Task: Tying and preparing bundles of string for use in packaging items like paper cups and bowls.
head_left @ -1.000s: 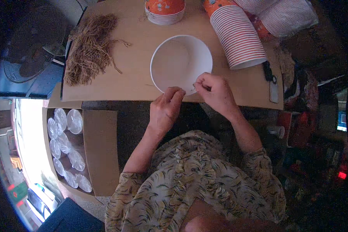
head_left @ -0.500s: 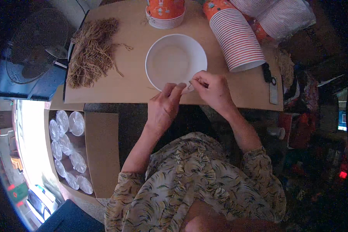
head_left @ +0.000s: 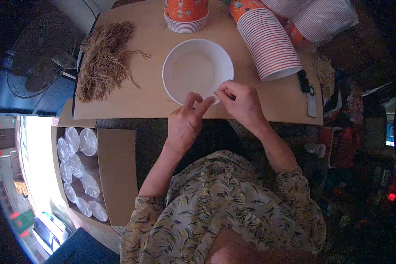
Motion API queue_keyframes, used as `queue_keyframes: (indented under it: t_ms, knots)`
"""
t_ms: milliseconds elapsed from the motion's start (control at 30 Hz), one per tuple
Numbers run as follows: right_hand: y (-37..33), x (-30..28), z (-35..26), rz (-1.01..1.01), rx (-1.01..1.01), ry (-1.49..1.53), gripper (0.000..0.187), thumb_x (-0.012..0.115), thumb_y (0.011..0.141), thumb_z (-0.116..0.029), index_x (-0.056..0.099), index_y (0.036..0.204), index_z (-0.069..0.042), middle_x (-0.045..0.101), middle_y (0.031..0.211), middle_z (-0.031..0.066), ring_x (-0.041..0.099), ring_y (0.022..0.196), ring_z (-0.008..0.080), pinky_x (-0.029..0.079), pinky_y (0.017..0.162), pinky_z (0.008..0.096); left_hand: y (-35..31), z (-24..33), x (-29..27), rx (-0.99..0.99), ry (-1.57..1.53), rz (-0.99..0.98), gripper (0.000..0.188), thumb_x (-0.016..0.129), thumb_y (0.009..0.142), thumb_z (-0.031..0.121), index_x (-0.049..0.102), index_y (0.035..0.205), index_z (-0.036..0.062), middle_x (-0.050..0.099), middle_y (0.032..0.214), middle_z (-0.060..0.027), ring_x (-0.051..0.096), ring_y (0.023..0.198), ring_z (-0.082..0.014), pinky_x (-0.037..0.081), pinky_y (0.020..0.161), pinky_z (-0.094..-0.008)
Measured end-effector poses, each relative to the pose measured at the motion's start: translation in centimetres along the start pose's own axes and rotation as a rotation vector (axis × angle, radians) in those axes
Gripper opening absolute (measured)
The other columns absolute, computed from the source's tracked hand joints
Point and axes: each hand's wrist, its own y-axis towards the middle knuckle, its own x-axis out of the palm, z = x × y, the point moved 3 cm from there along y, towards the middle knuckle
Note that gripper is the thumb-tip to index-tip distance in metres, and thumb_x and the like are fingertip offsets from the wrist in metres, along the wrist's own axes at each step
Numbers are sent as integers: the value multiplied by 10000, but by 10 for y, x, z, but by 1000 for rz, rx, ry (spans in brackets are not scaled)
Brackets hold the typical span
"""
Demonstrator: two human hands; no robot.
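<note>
A white paper bowl (head_left: 190, 72) stands mouth up near the table's front edge. Over its near rim, my left hand (head_left: 185, 123) has its thumb and forefinger apart, with nothing visible between them. Just to the right, my right hand (head_left: 243, 103) is closed in a pinch at the bowl's near right rim. Whatever sits between those fingertips is tiny and dark, too small to name. To the left on the table lies a loose heap of brown twisted paper cords (head_left: 103, 66).
Behind the bowl stands an orange-patterned stack of bowls (head_left: 187, 13). A long stack of bowls (head_left: 270, 44) lies tilted at the right, beside wrapped stacks (head_left: 325, 20). A black-handled tool (head_left: 311, 101) rests near the right edge. Below left, a carton (head_left: 116, 176) holds several plastic-wrapped round pieces.
My left thumb and forefinger have parted from their pinch near the right fingertips. The right hand keeps its pinch in nearly the same place. The view has shifted slightly.
</note>
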Motion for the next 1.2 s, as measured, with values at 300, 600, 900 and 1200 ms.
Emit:
queue_keyframes:
  t_ms: [300, 600, 900, 1200]
  knots:
    - [0, -7, 1, 25, 33, 491, 240, 603, 931, -87, 580, 1164, -31, 666, 814, 69, 649, 741, 123, 519, 654, 278, 15, -18, -12, -162, -494, 57, 271, 604, 873, -12, 708, 1089, 113, 573, 894, -87, 652, 705, -203, 537, 609, -318]
    - [5, -11, -22, 89, -260, 328, 377, 615, 891, 10, 587, 1264, -40, 615, 897, 5, 536, 695, 30, 453, 624, 192, 41, -30, -35, -260, -919, -98, 226, 615, 940, 67, 687, 1154, 42, 633, 959, -60, 600, 706, -105, 512, 602, -260]
    - [8, -15, -36, 198, -439, 31, 386, 740, 811, -110, 642, 1185, -119, 663, 912, 81, 669, 802, 258, 552, 704, 360, 53, -44, -45, -380, -1041, -404, 267, 605, 977, 224, 682, 1170, 56, 665, 847, 27, 546, 665, -37, 455, 603, -194]
    - [7, -13, -38, 400, -614, -99, 249, 780, 752, -24, 680, 979, -24, 643, 909, 81, 663, 777, 226, 538, 647, 336, 54, -34, -47, -383, -1111, -436, 301, 622, 972, 265, 678, 1187, 62, 666, 831, 38, 543, 634, -29, 442, 586, -187]
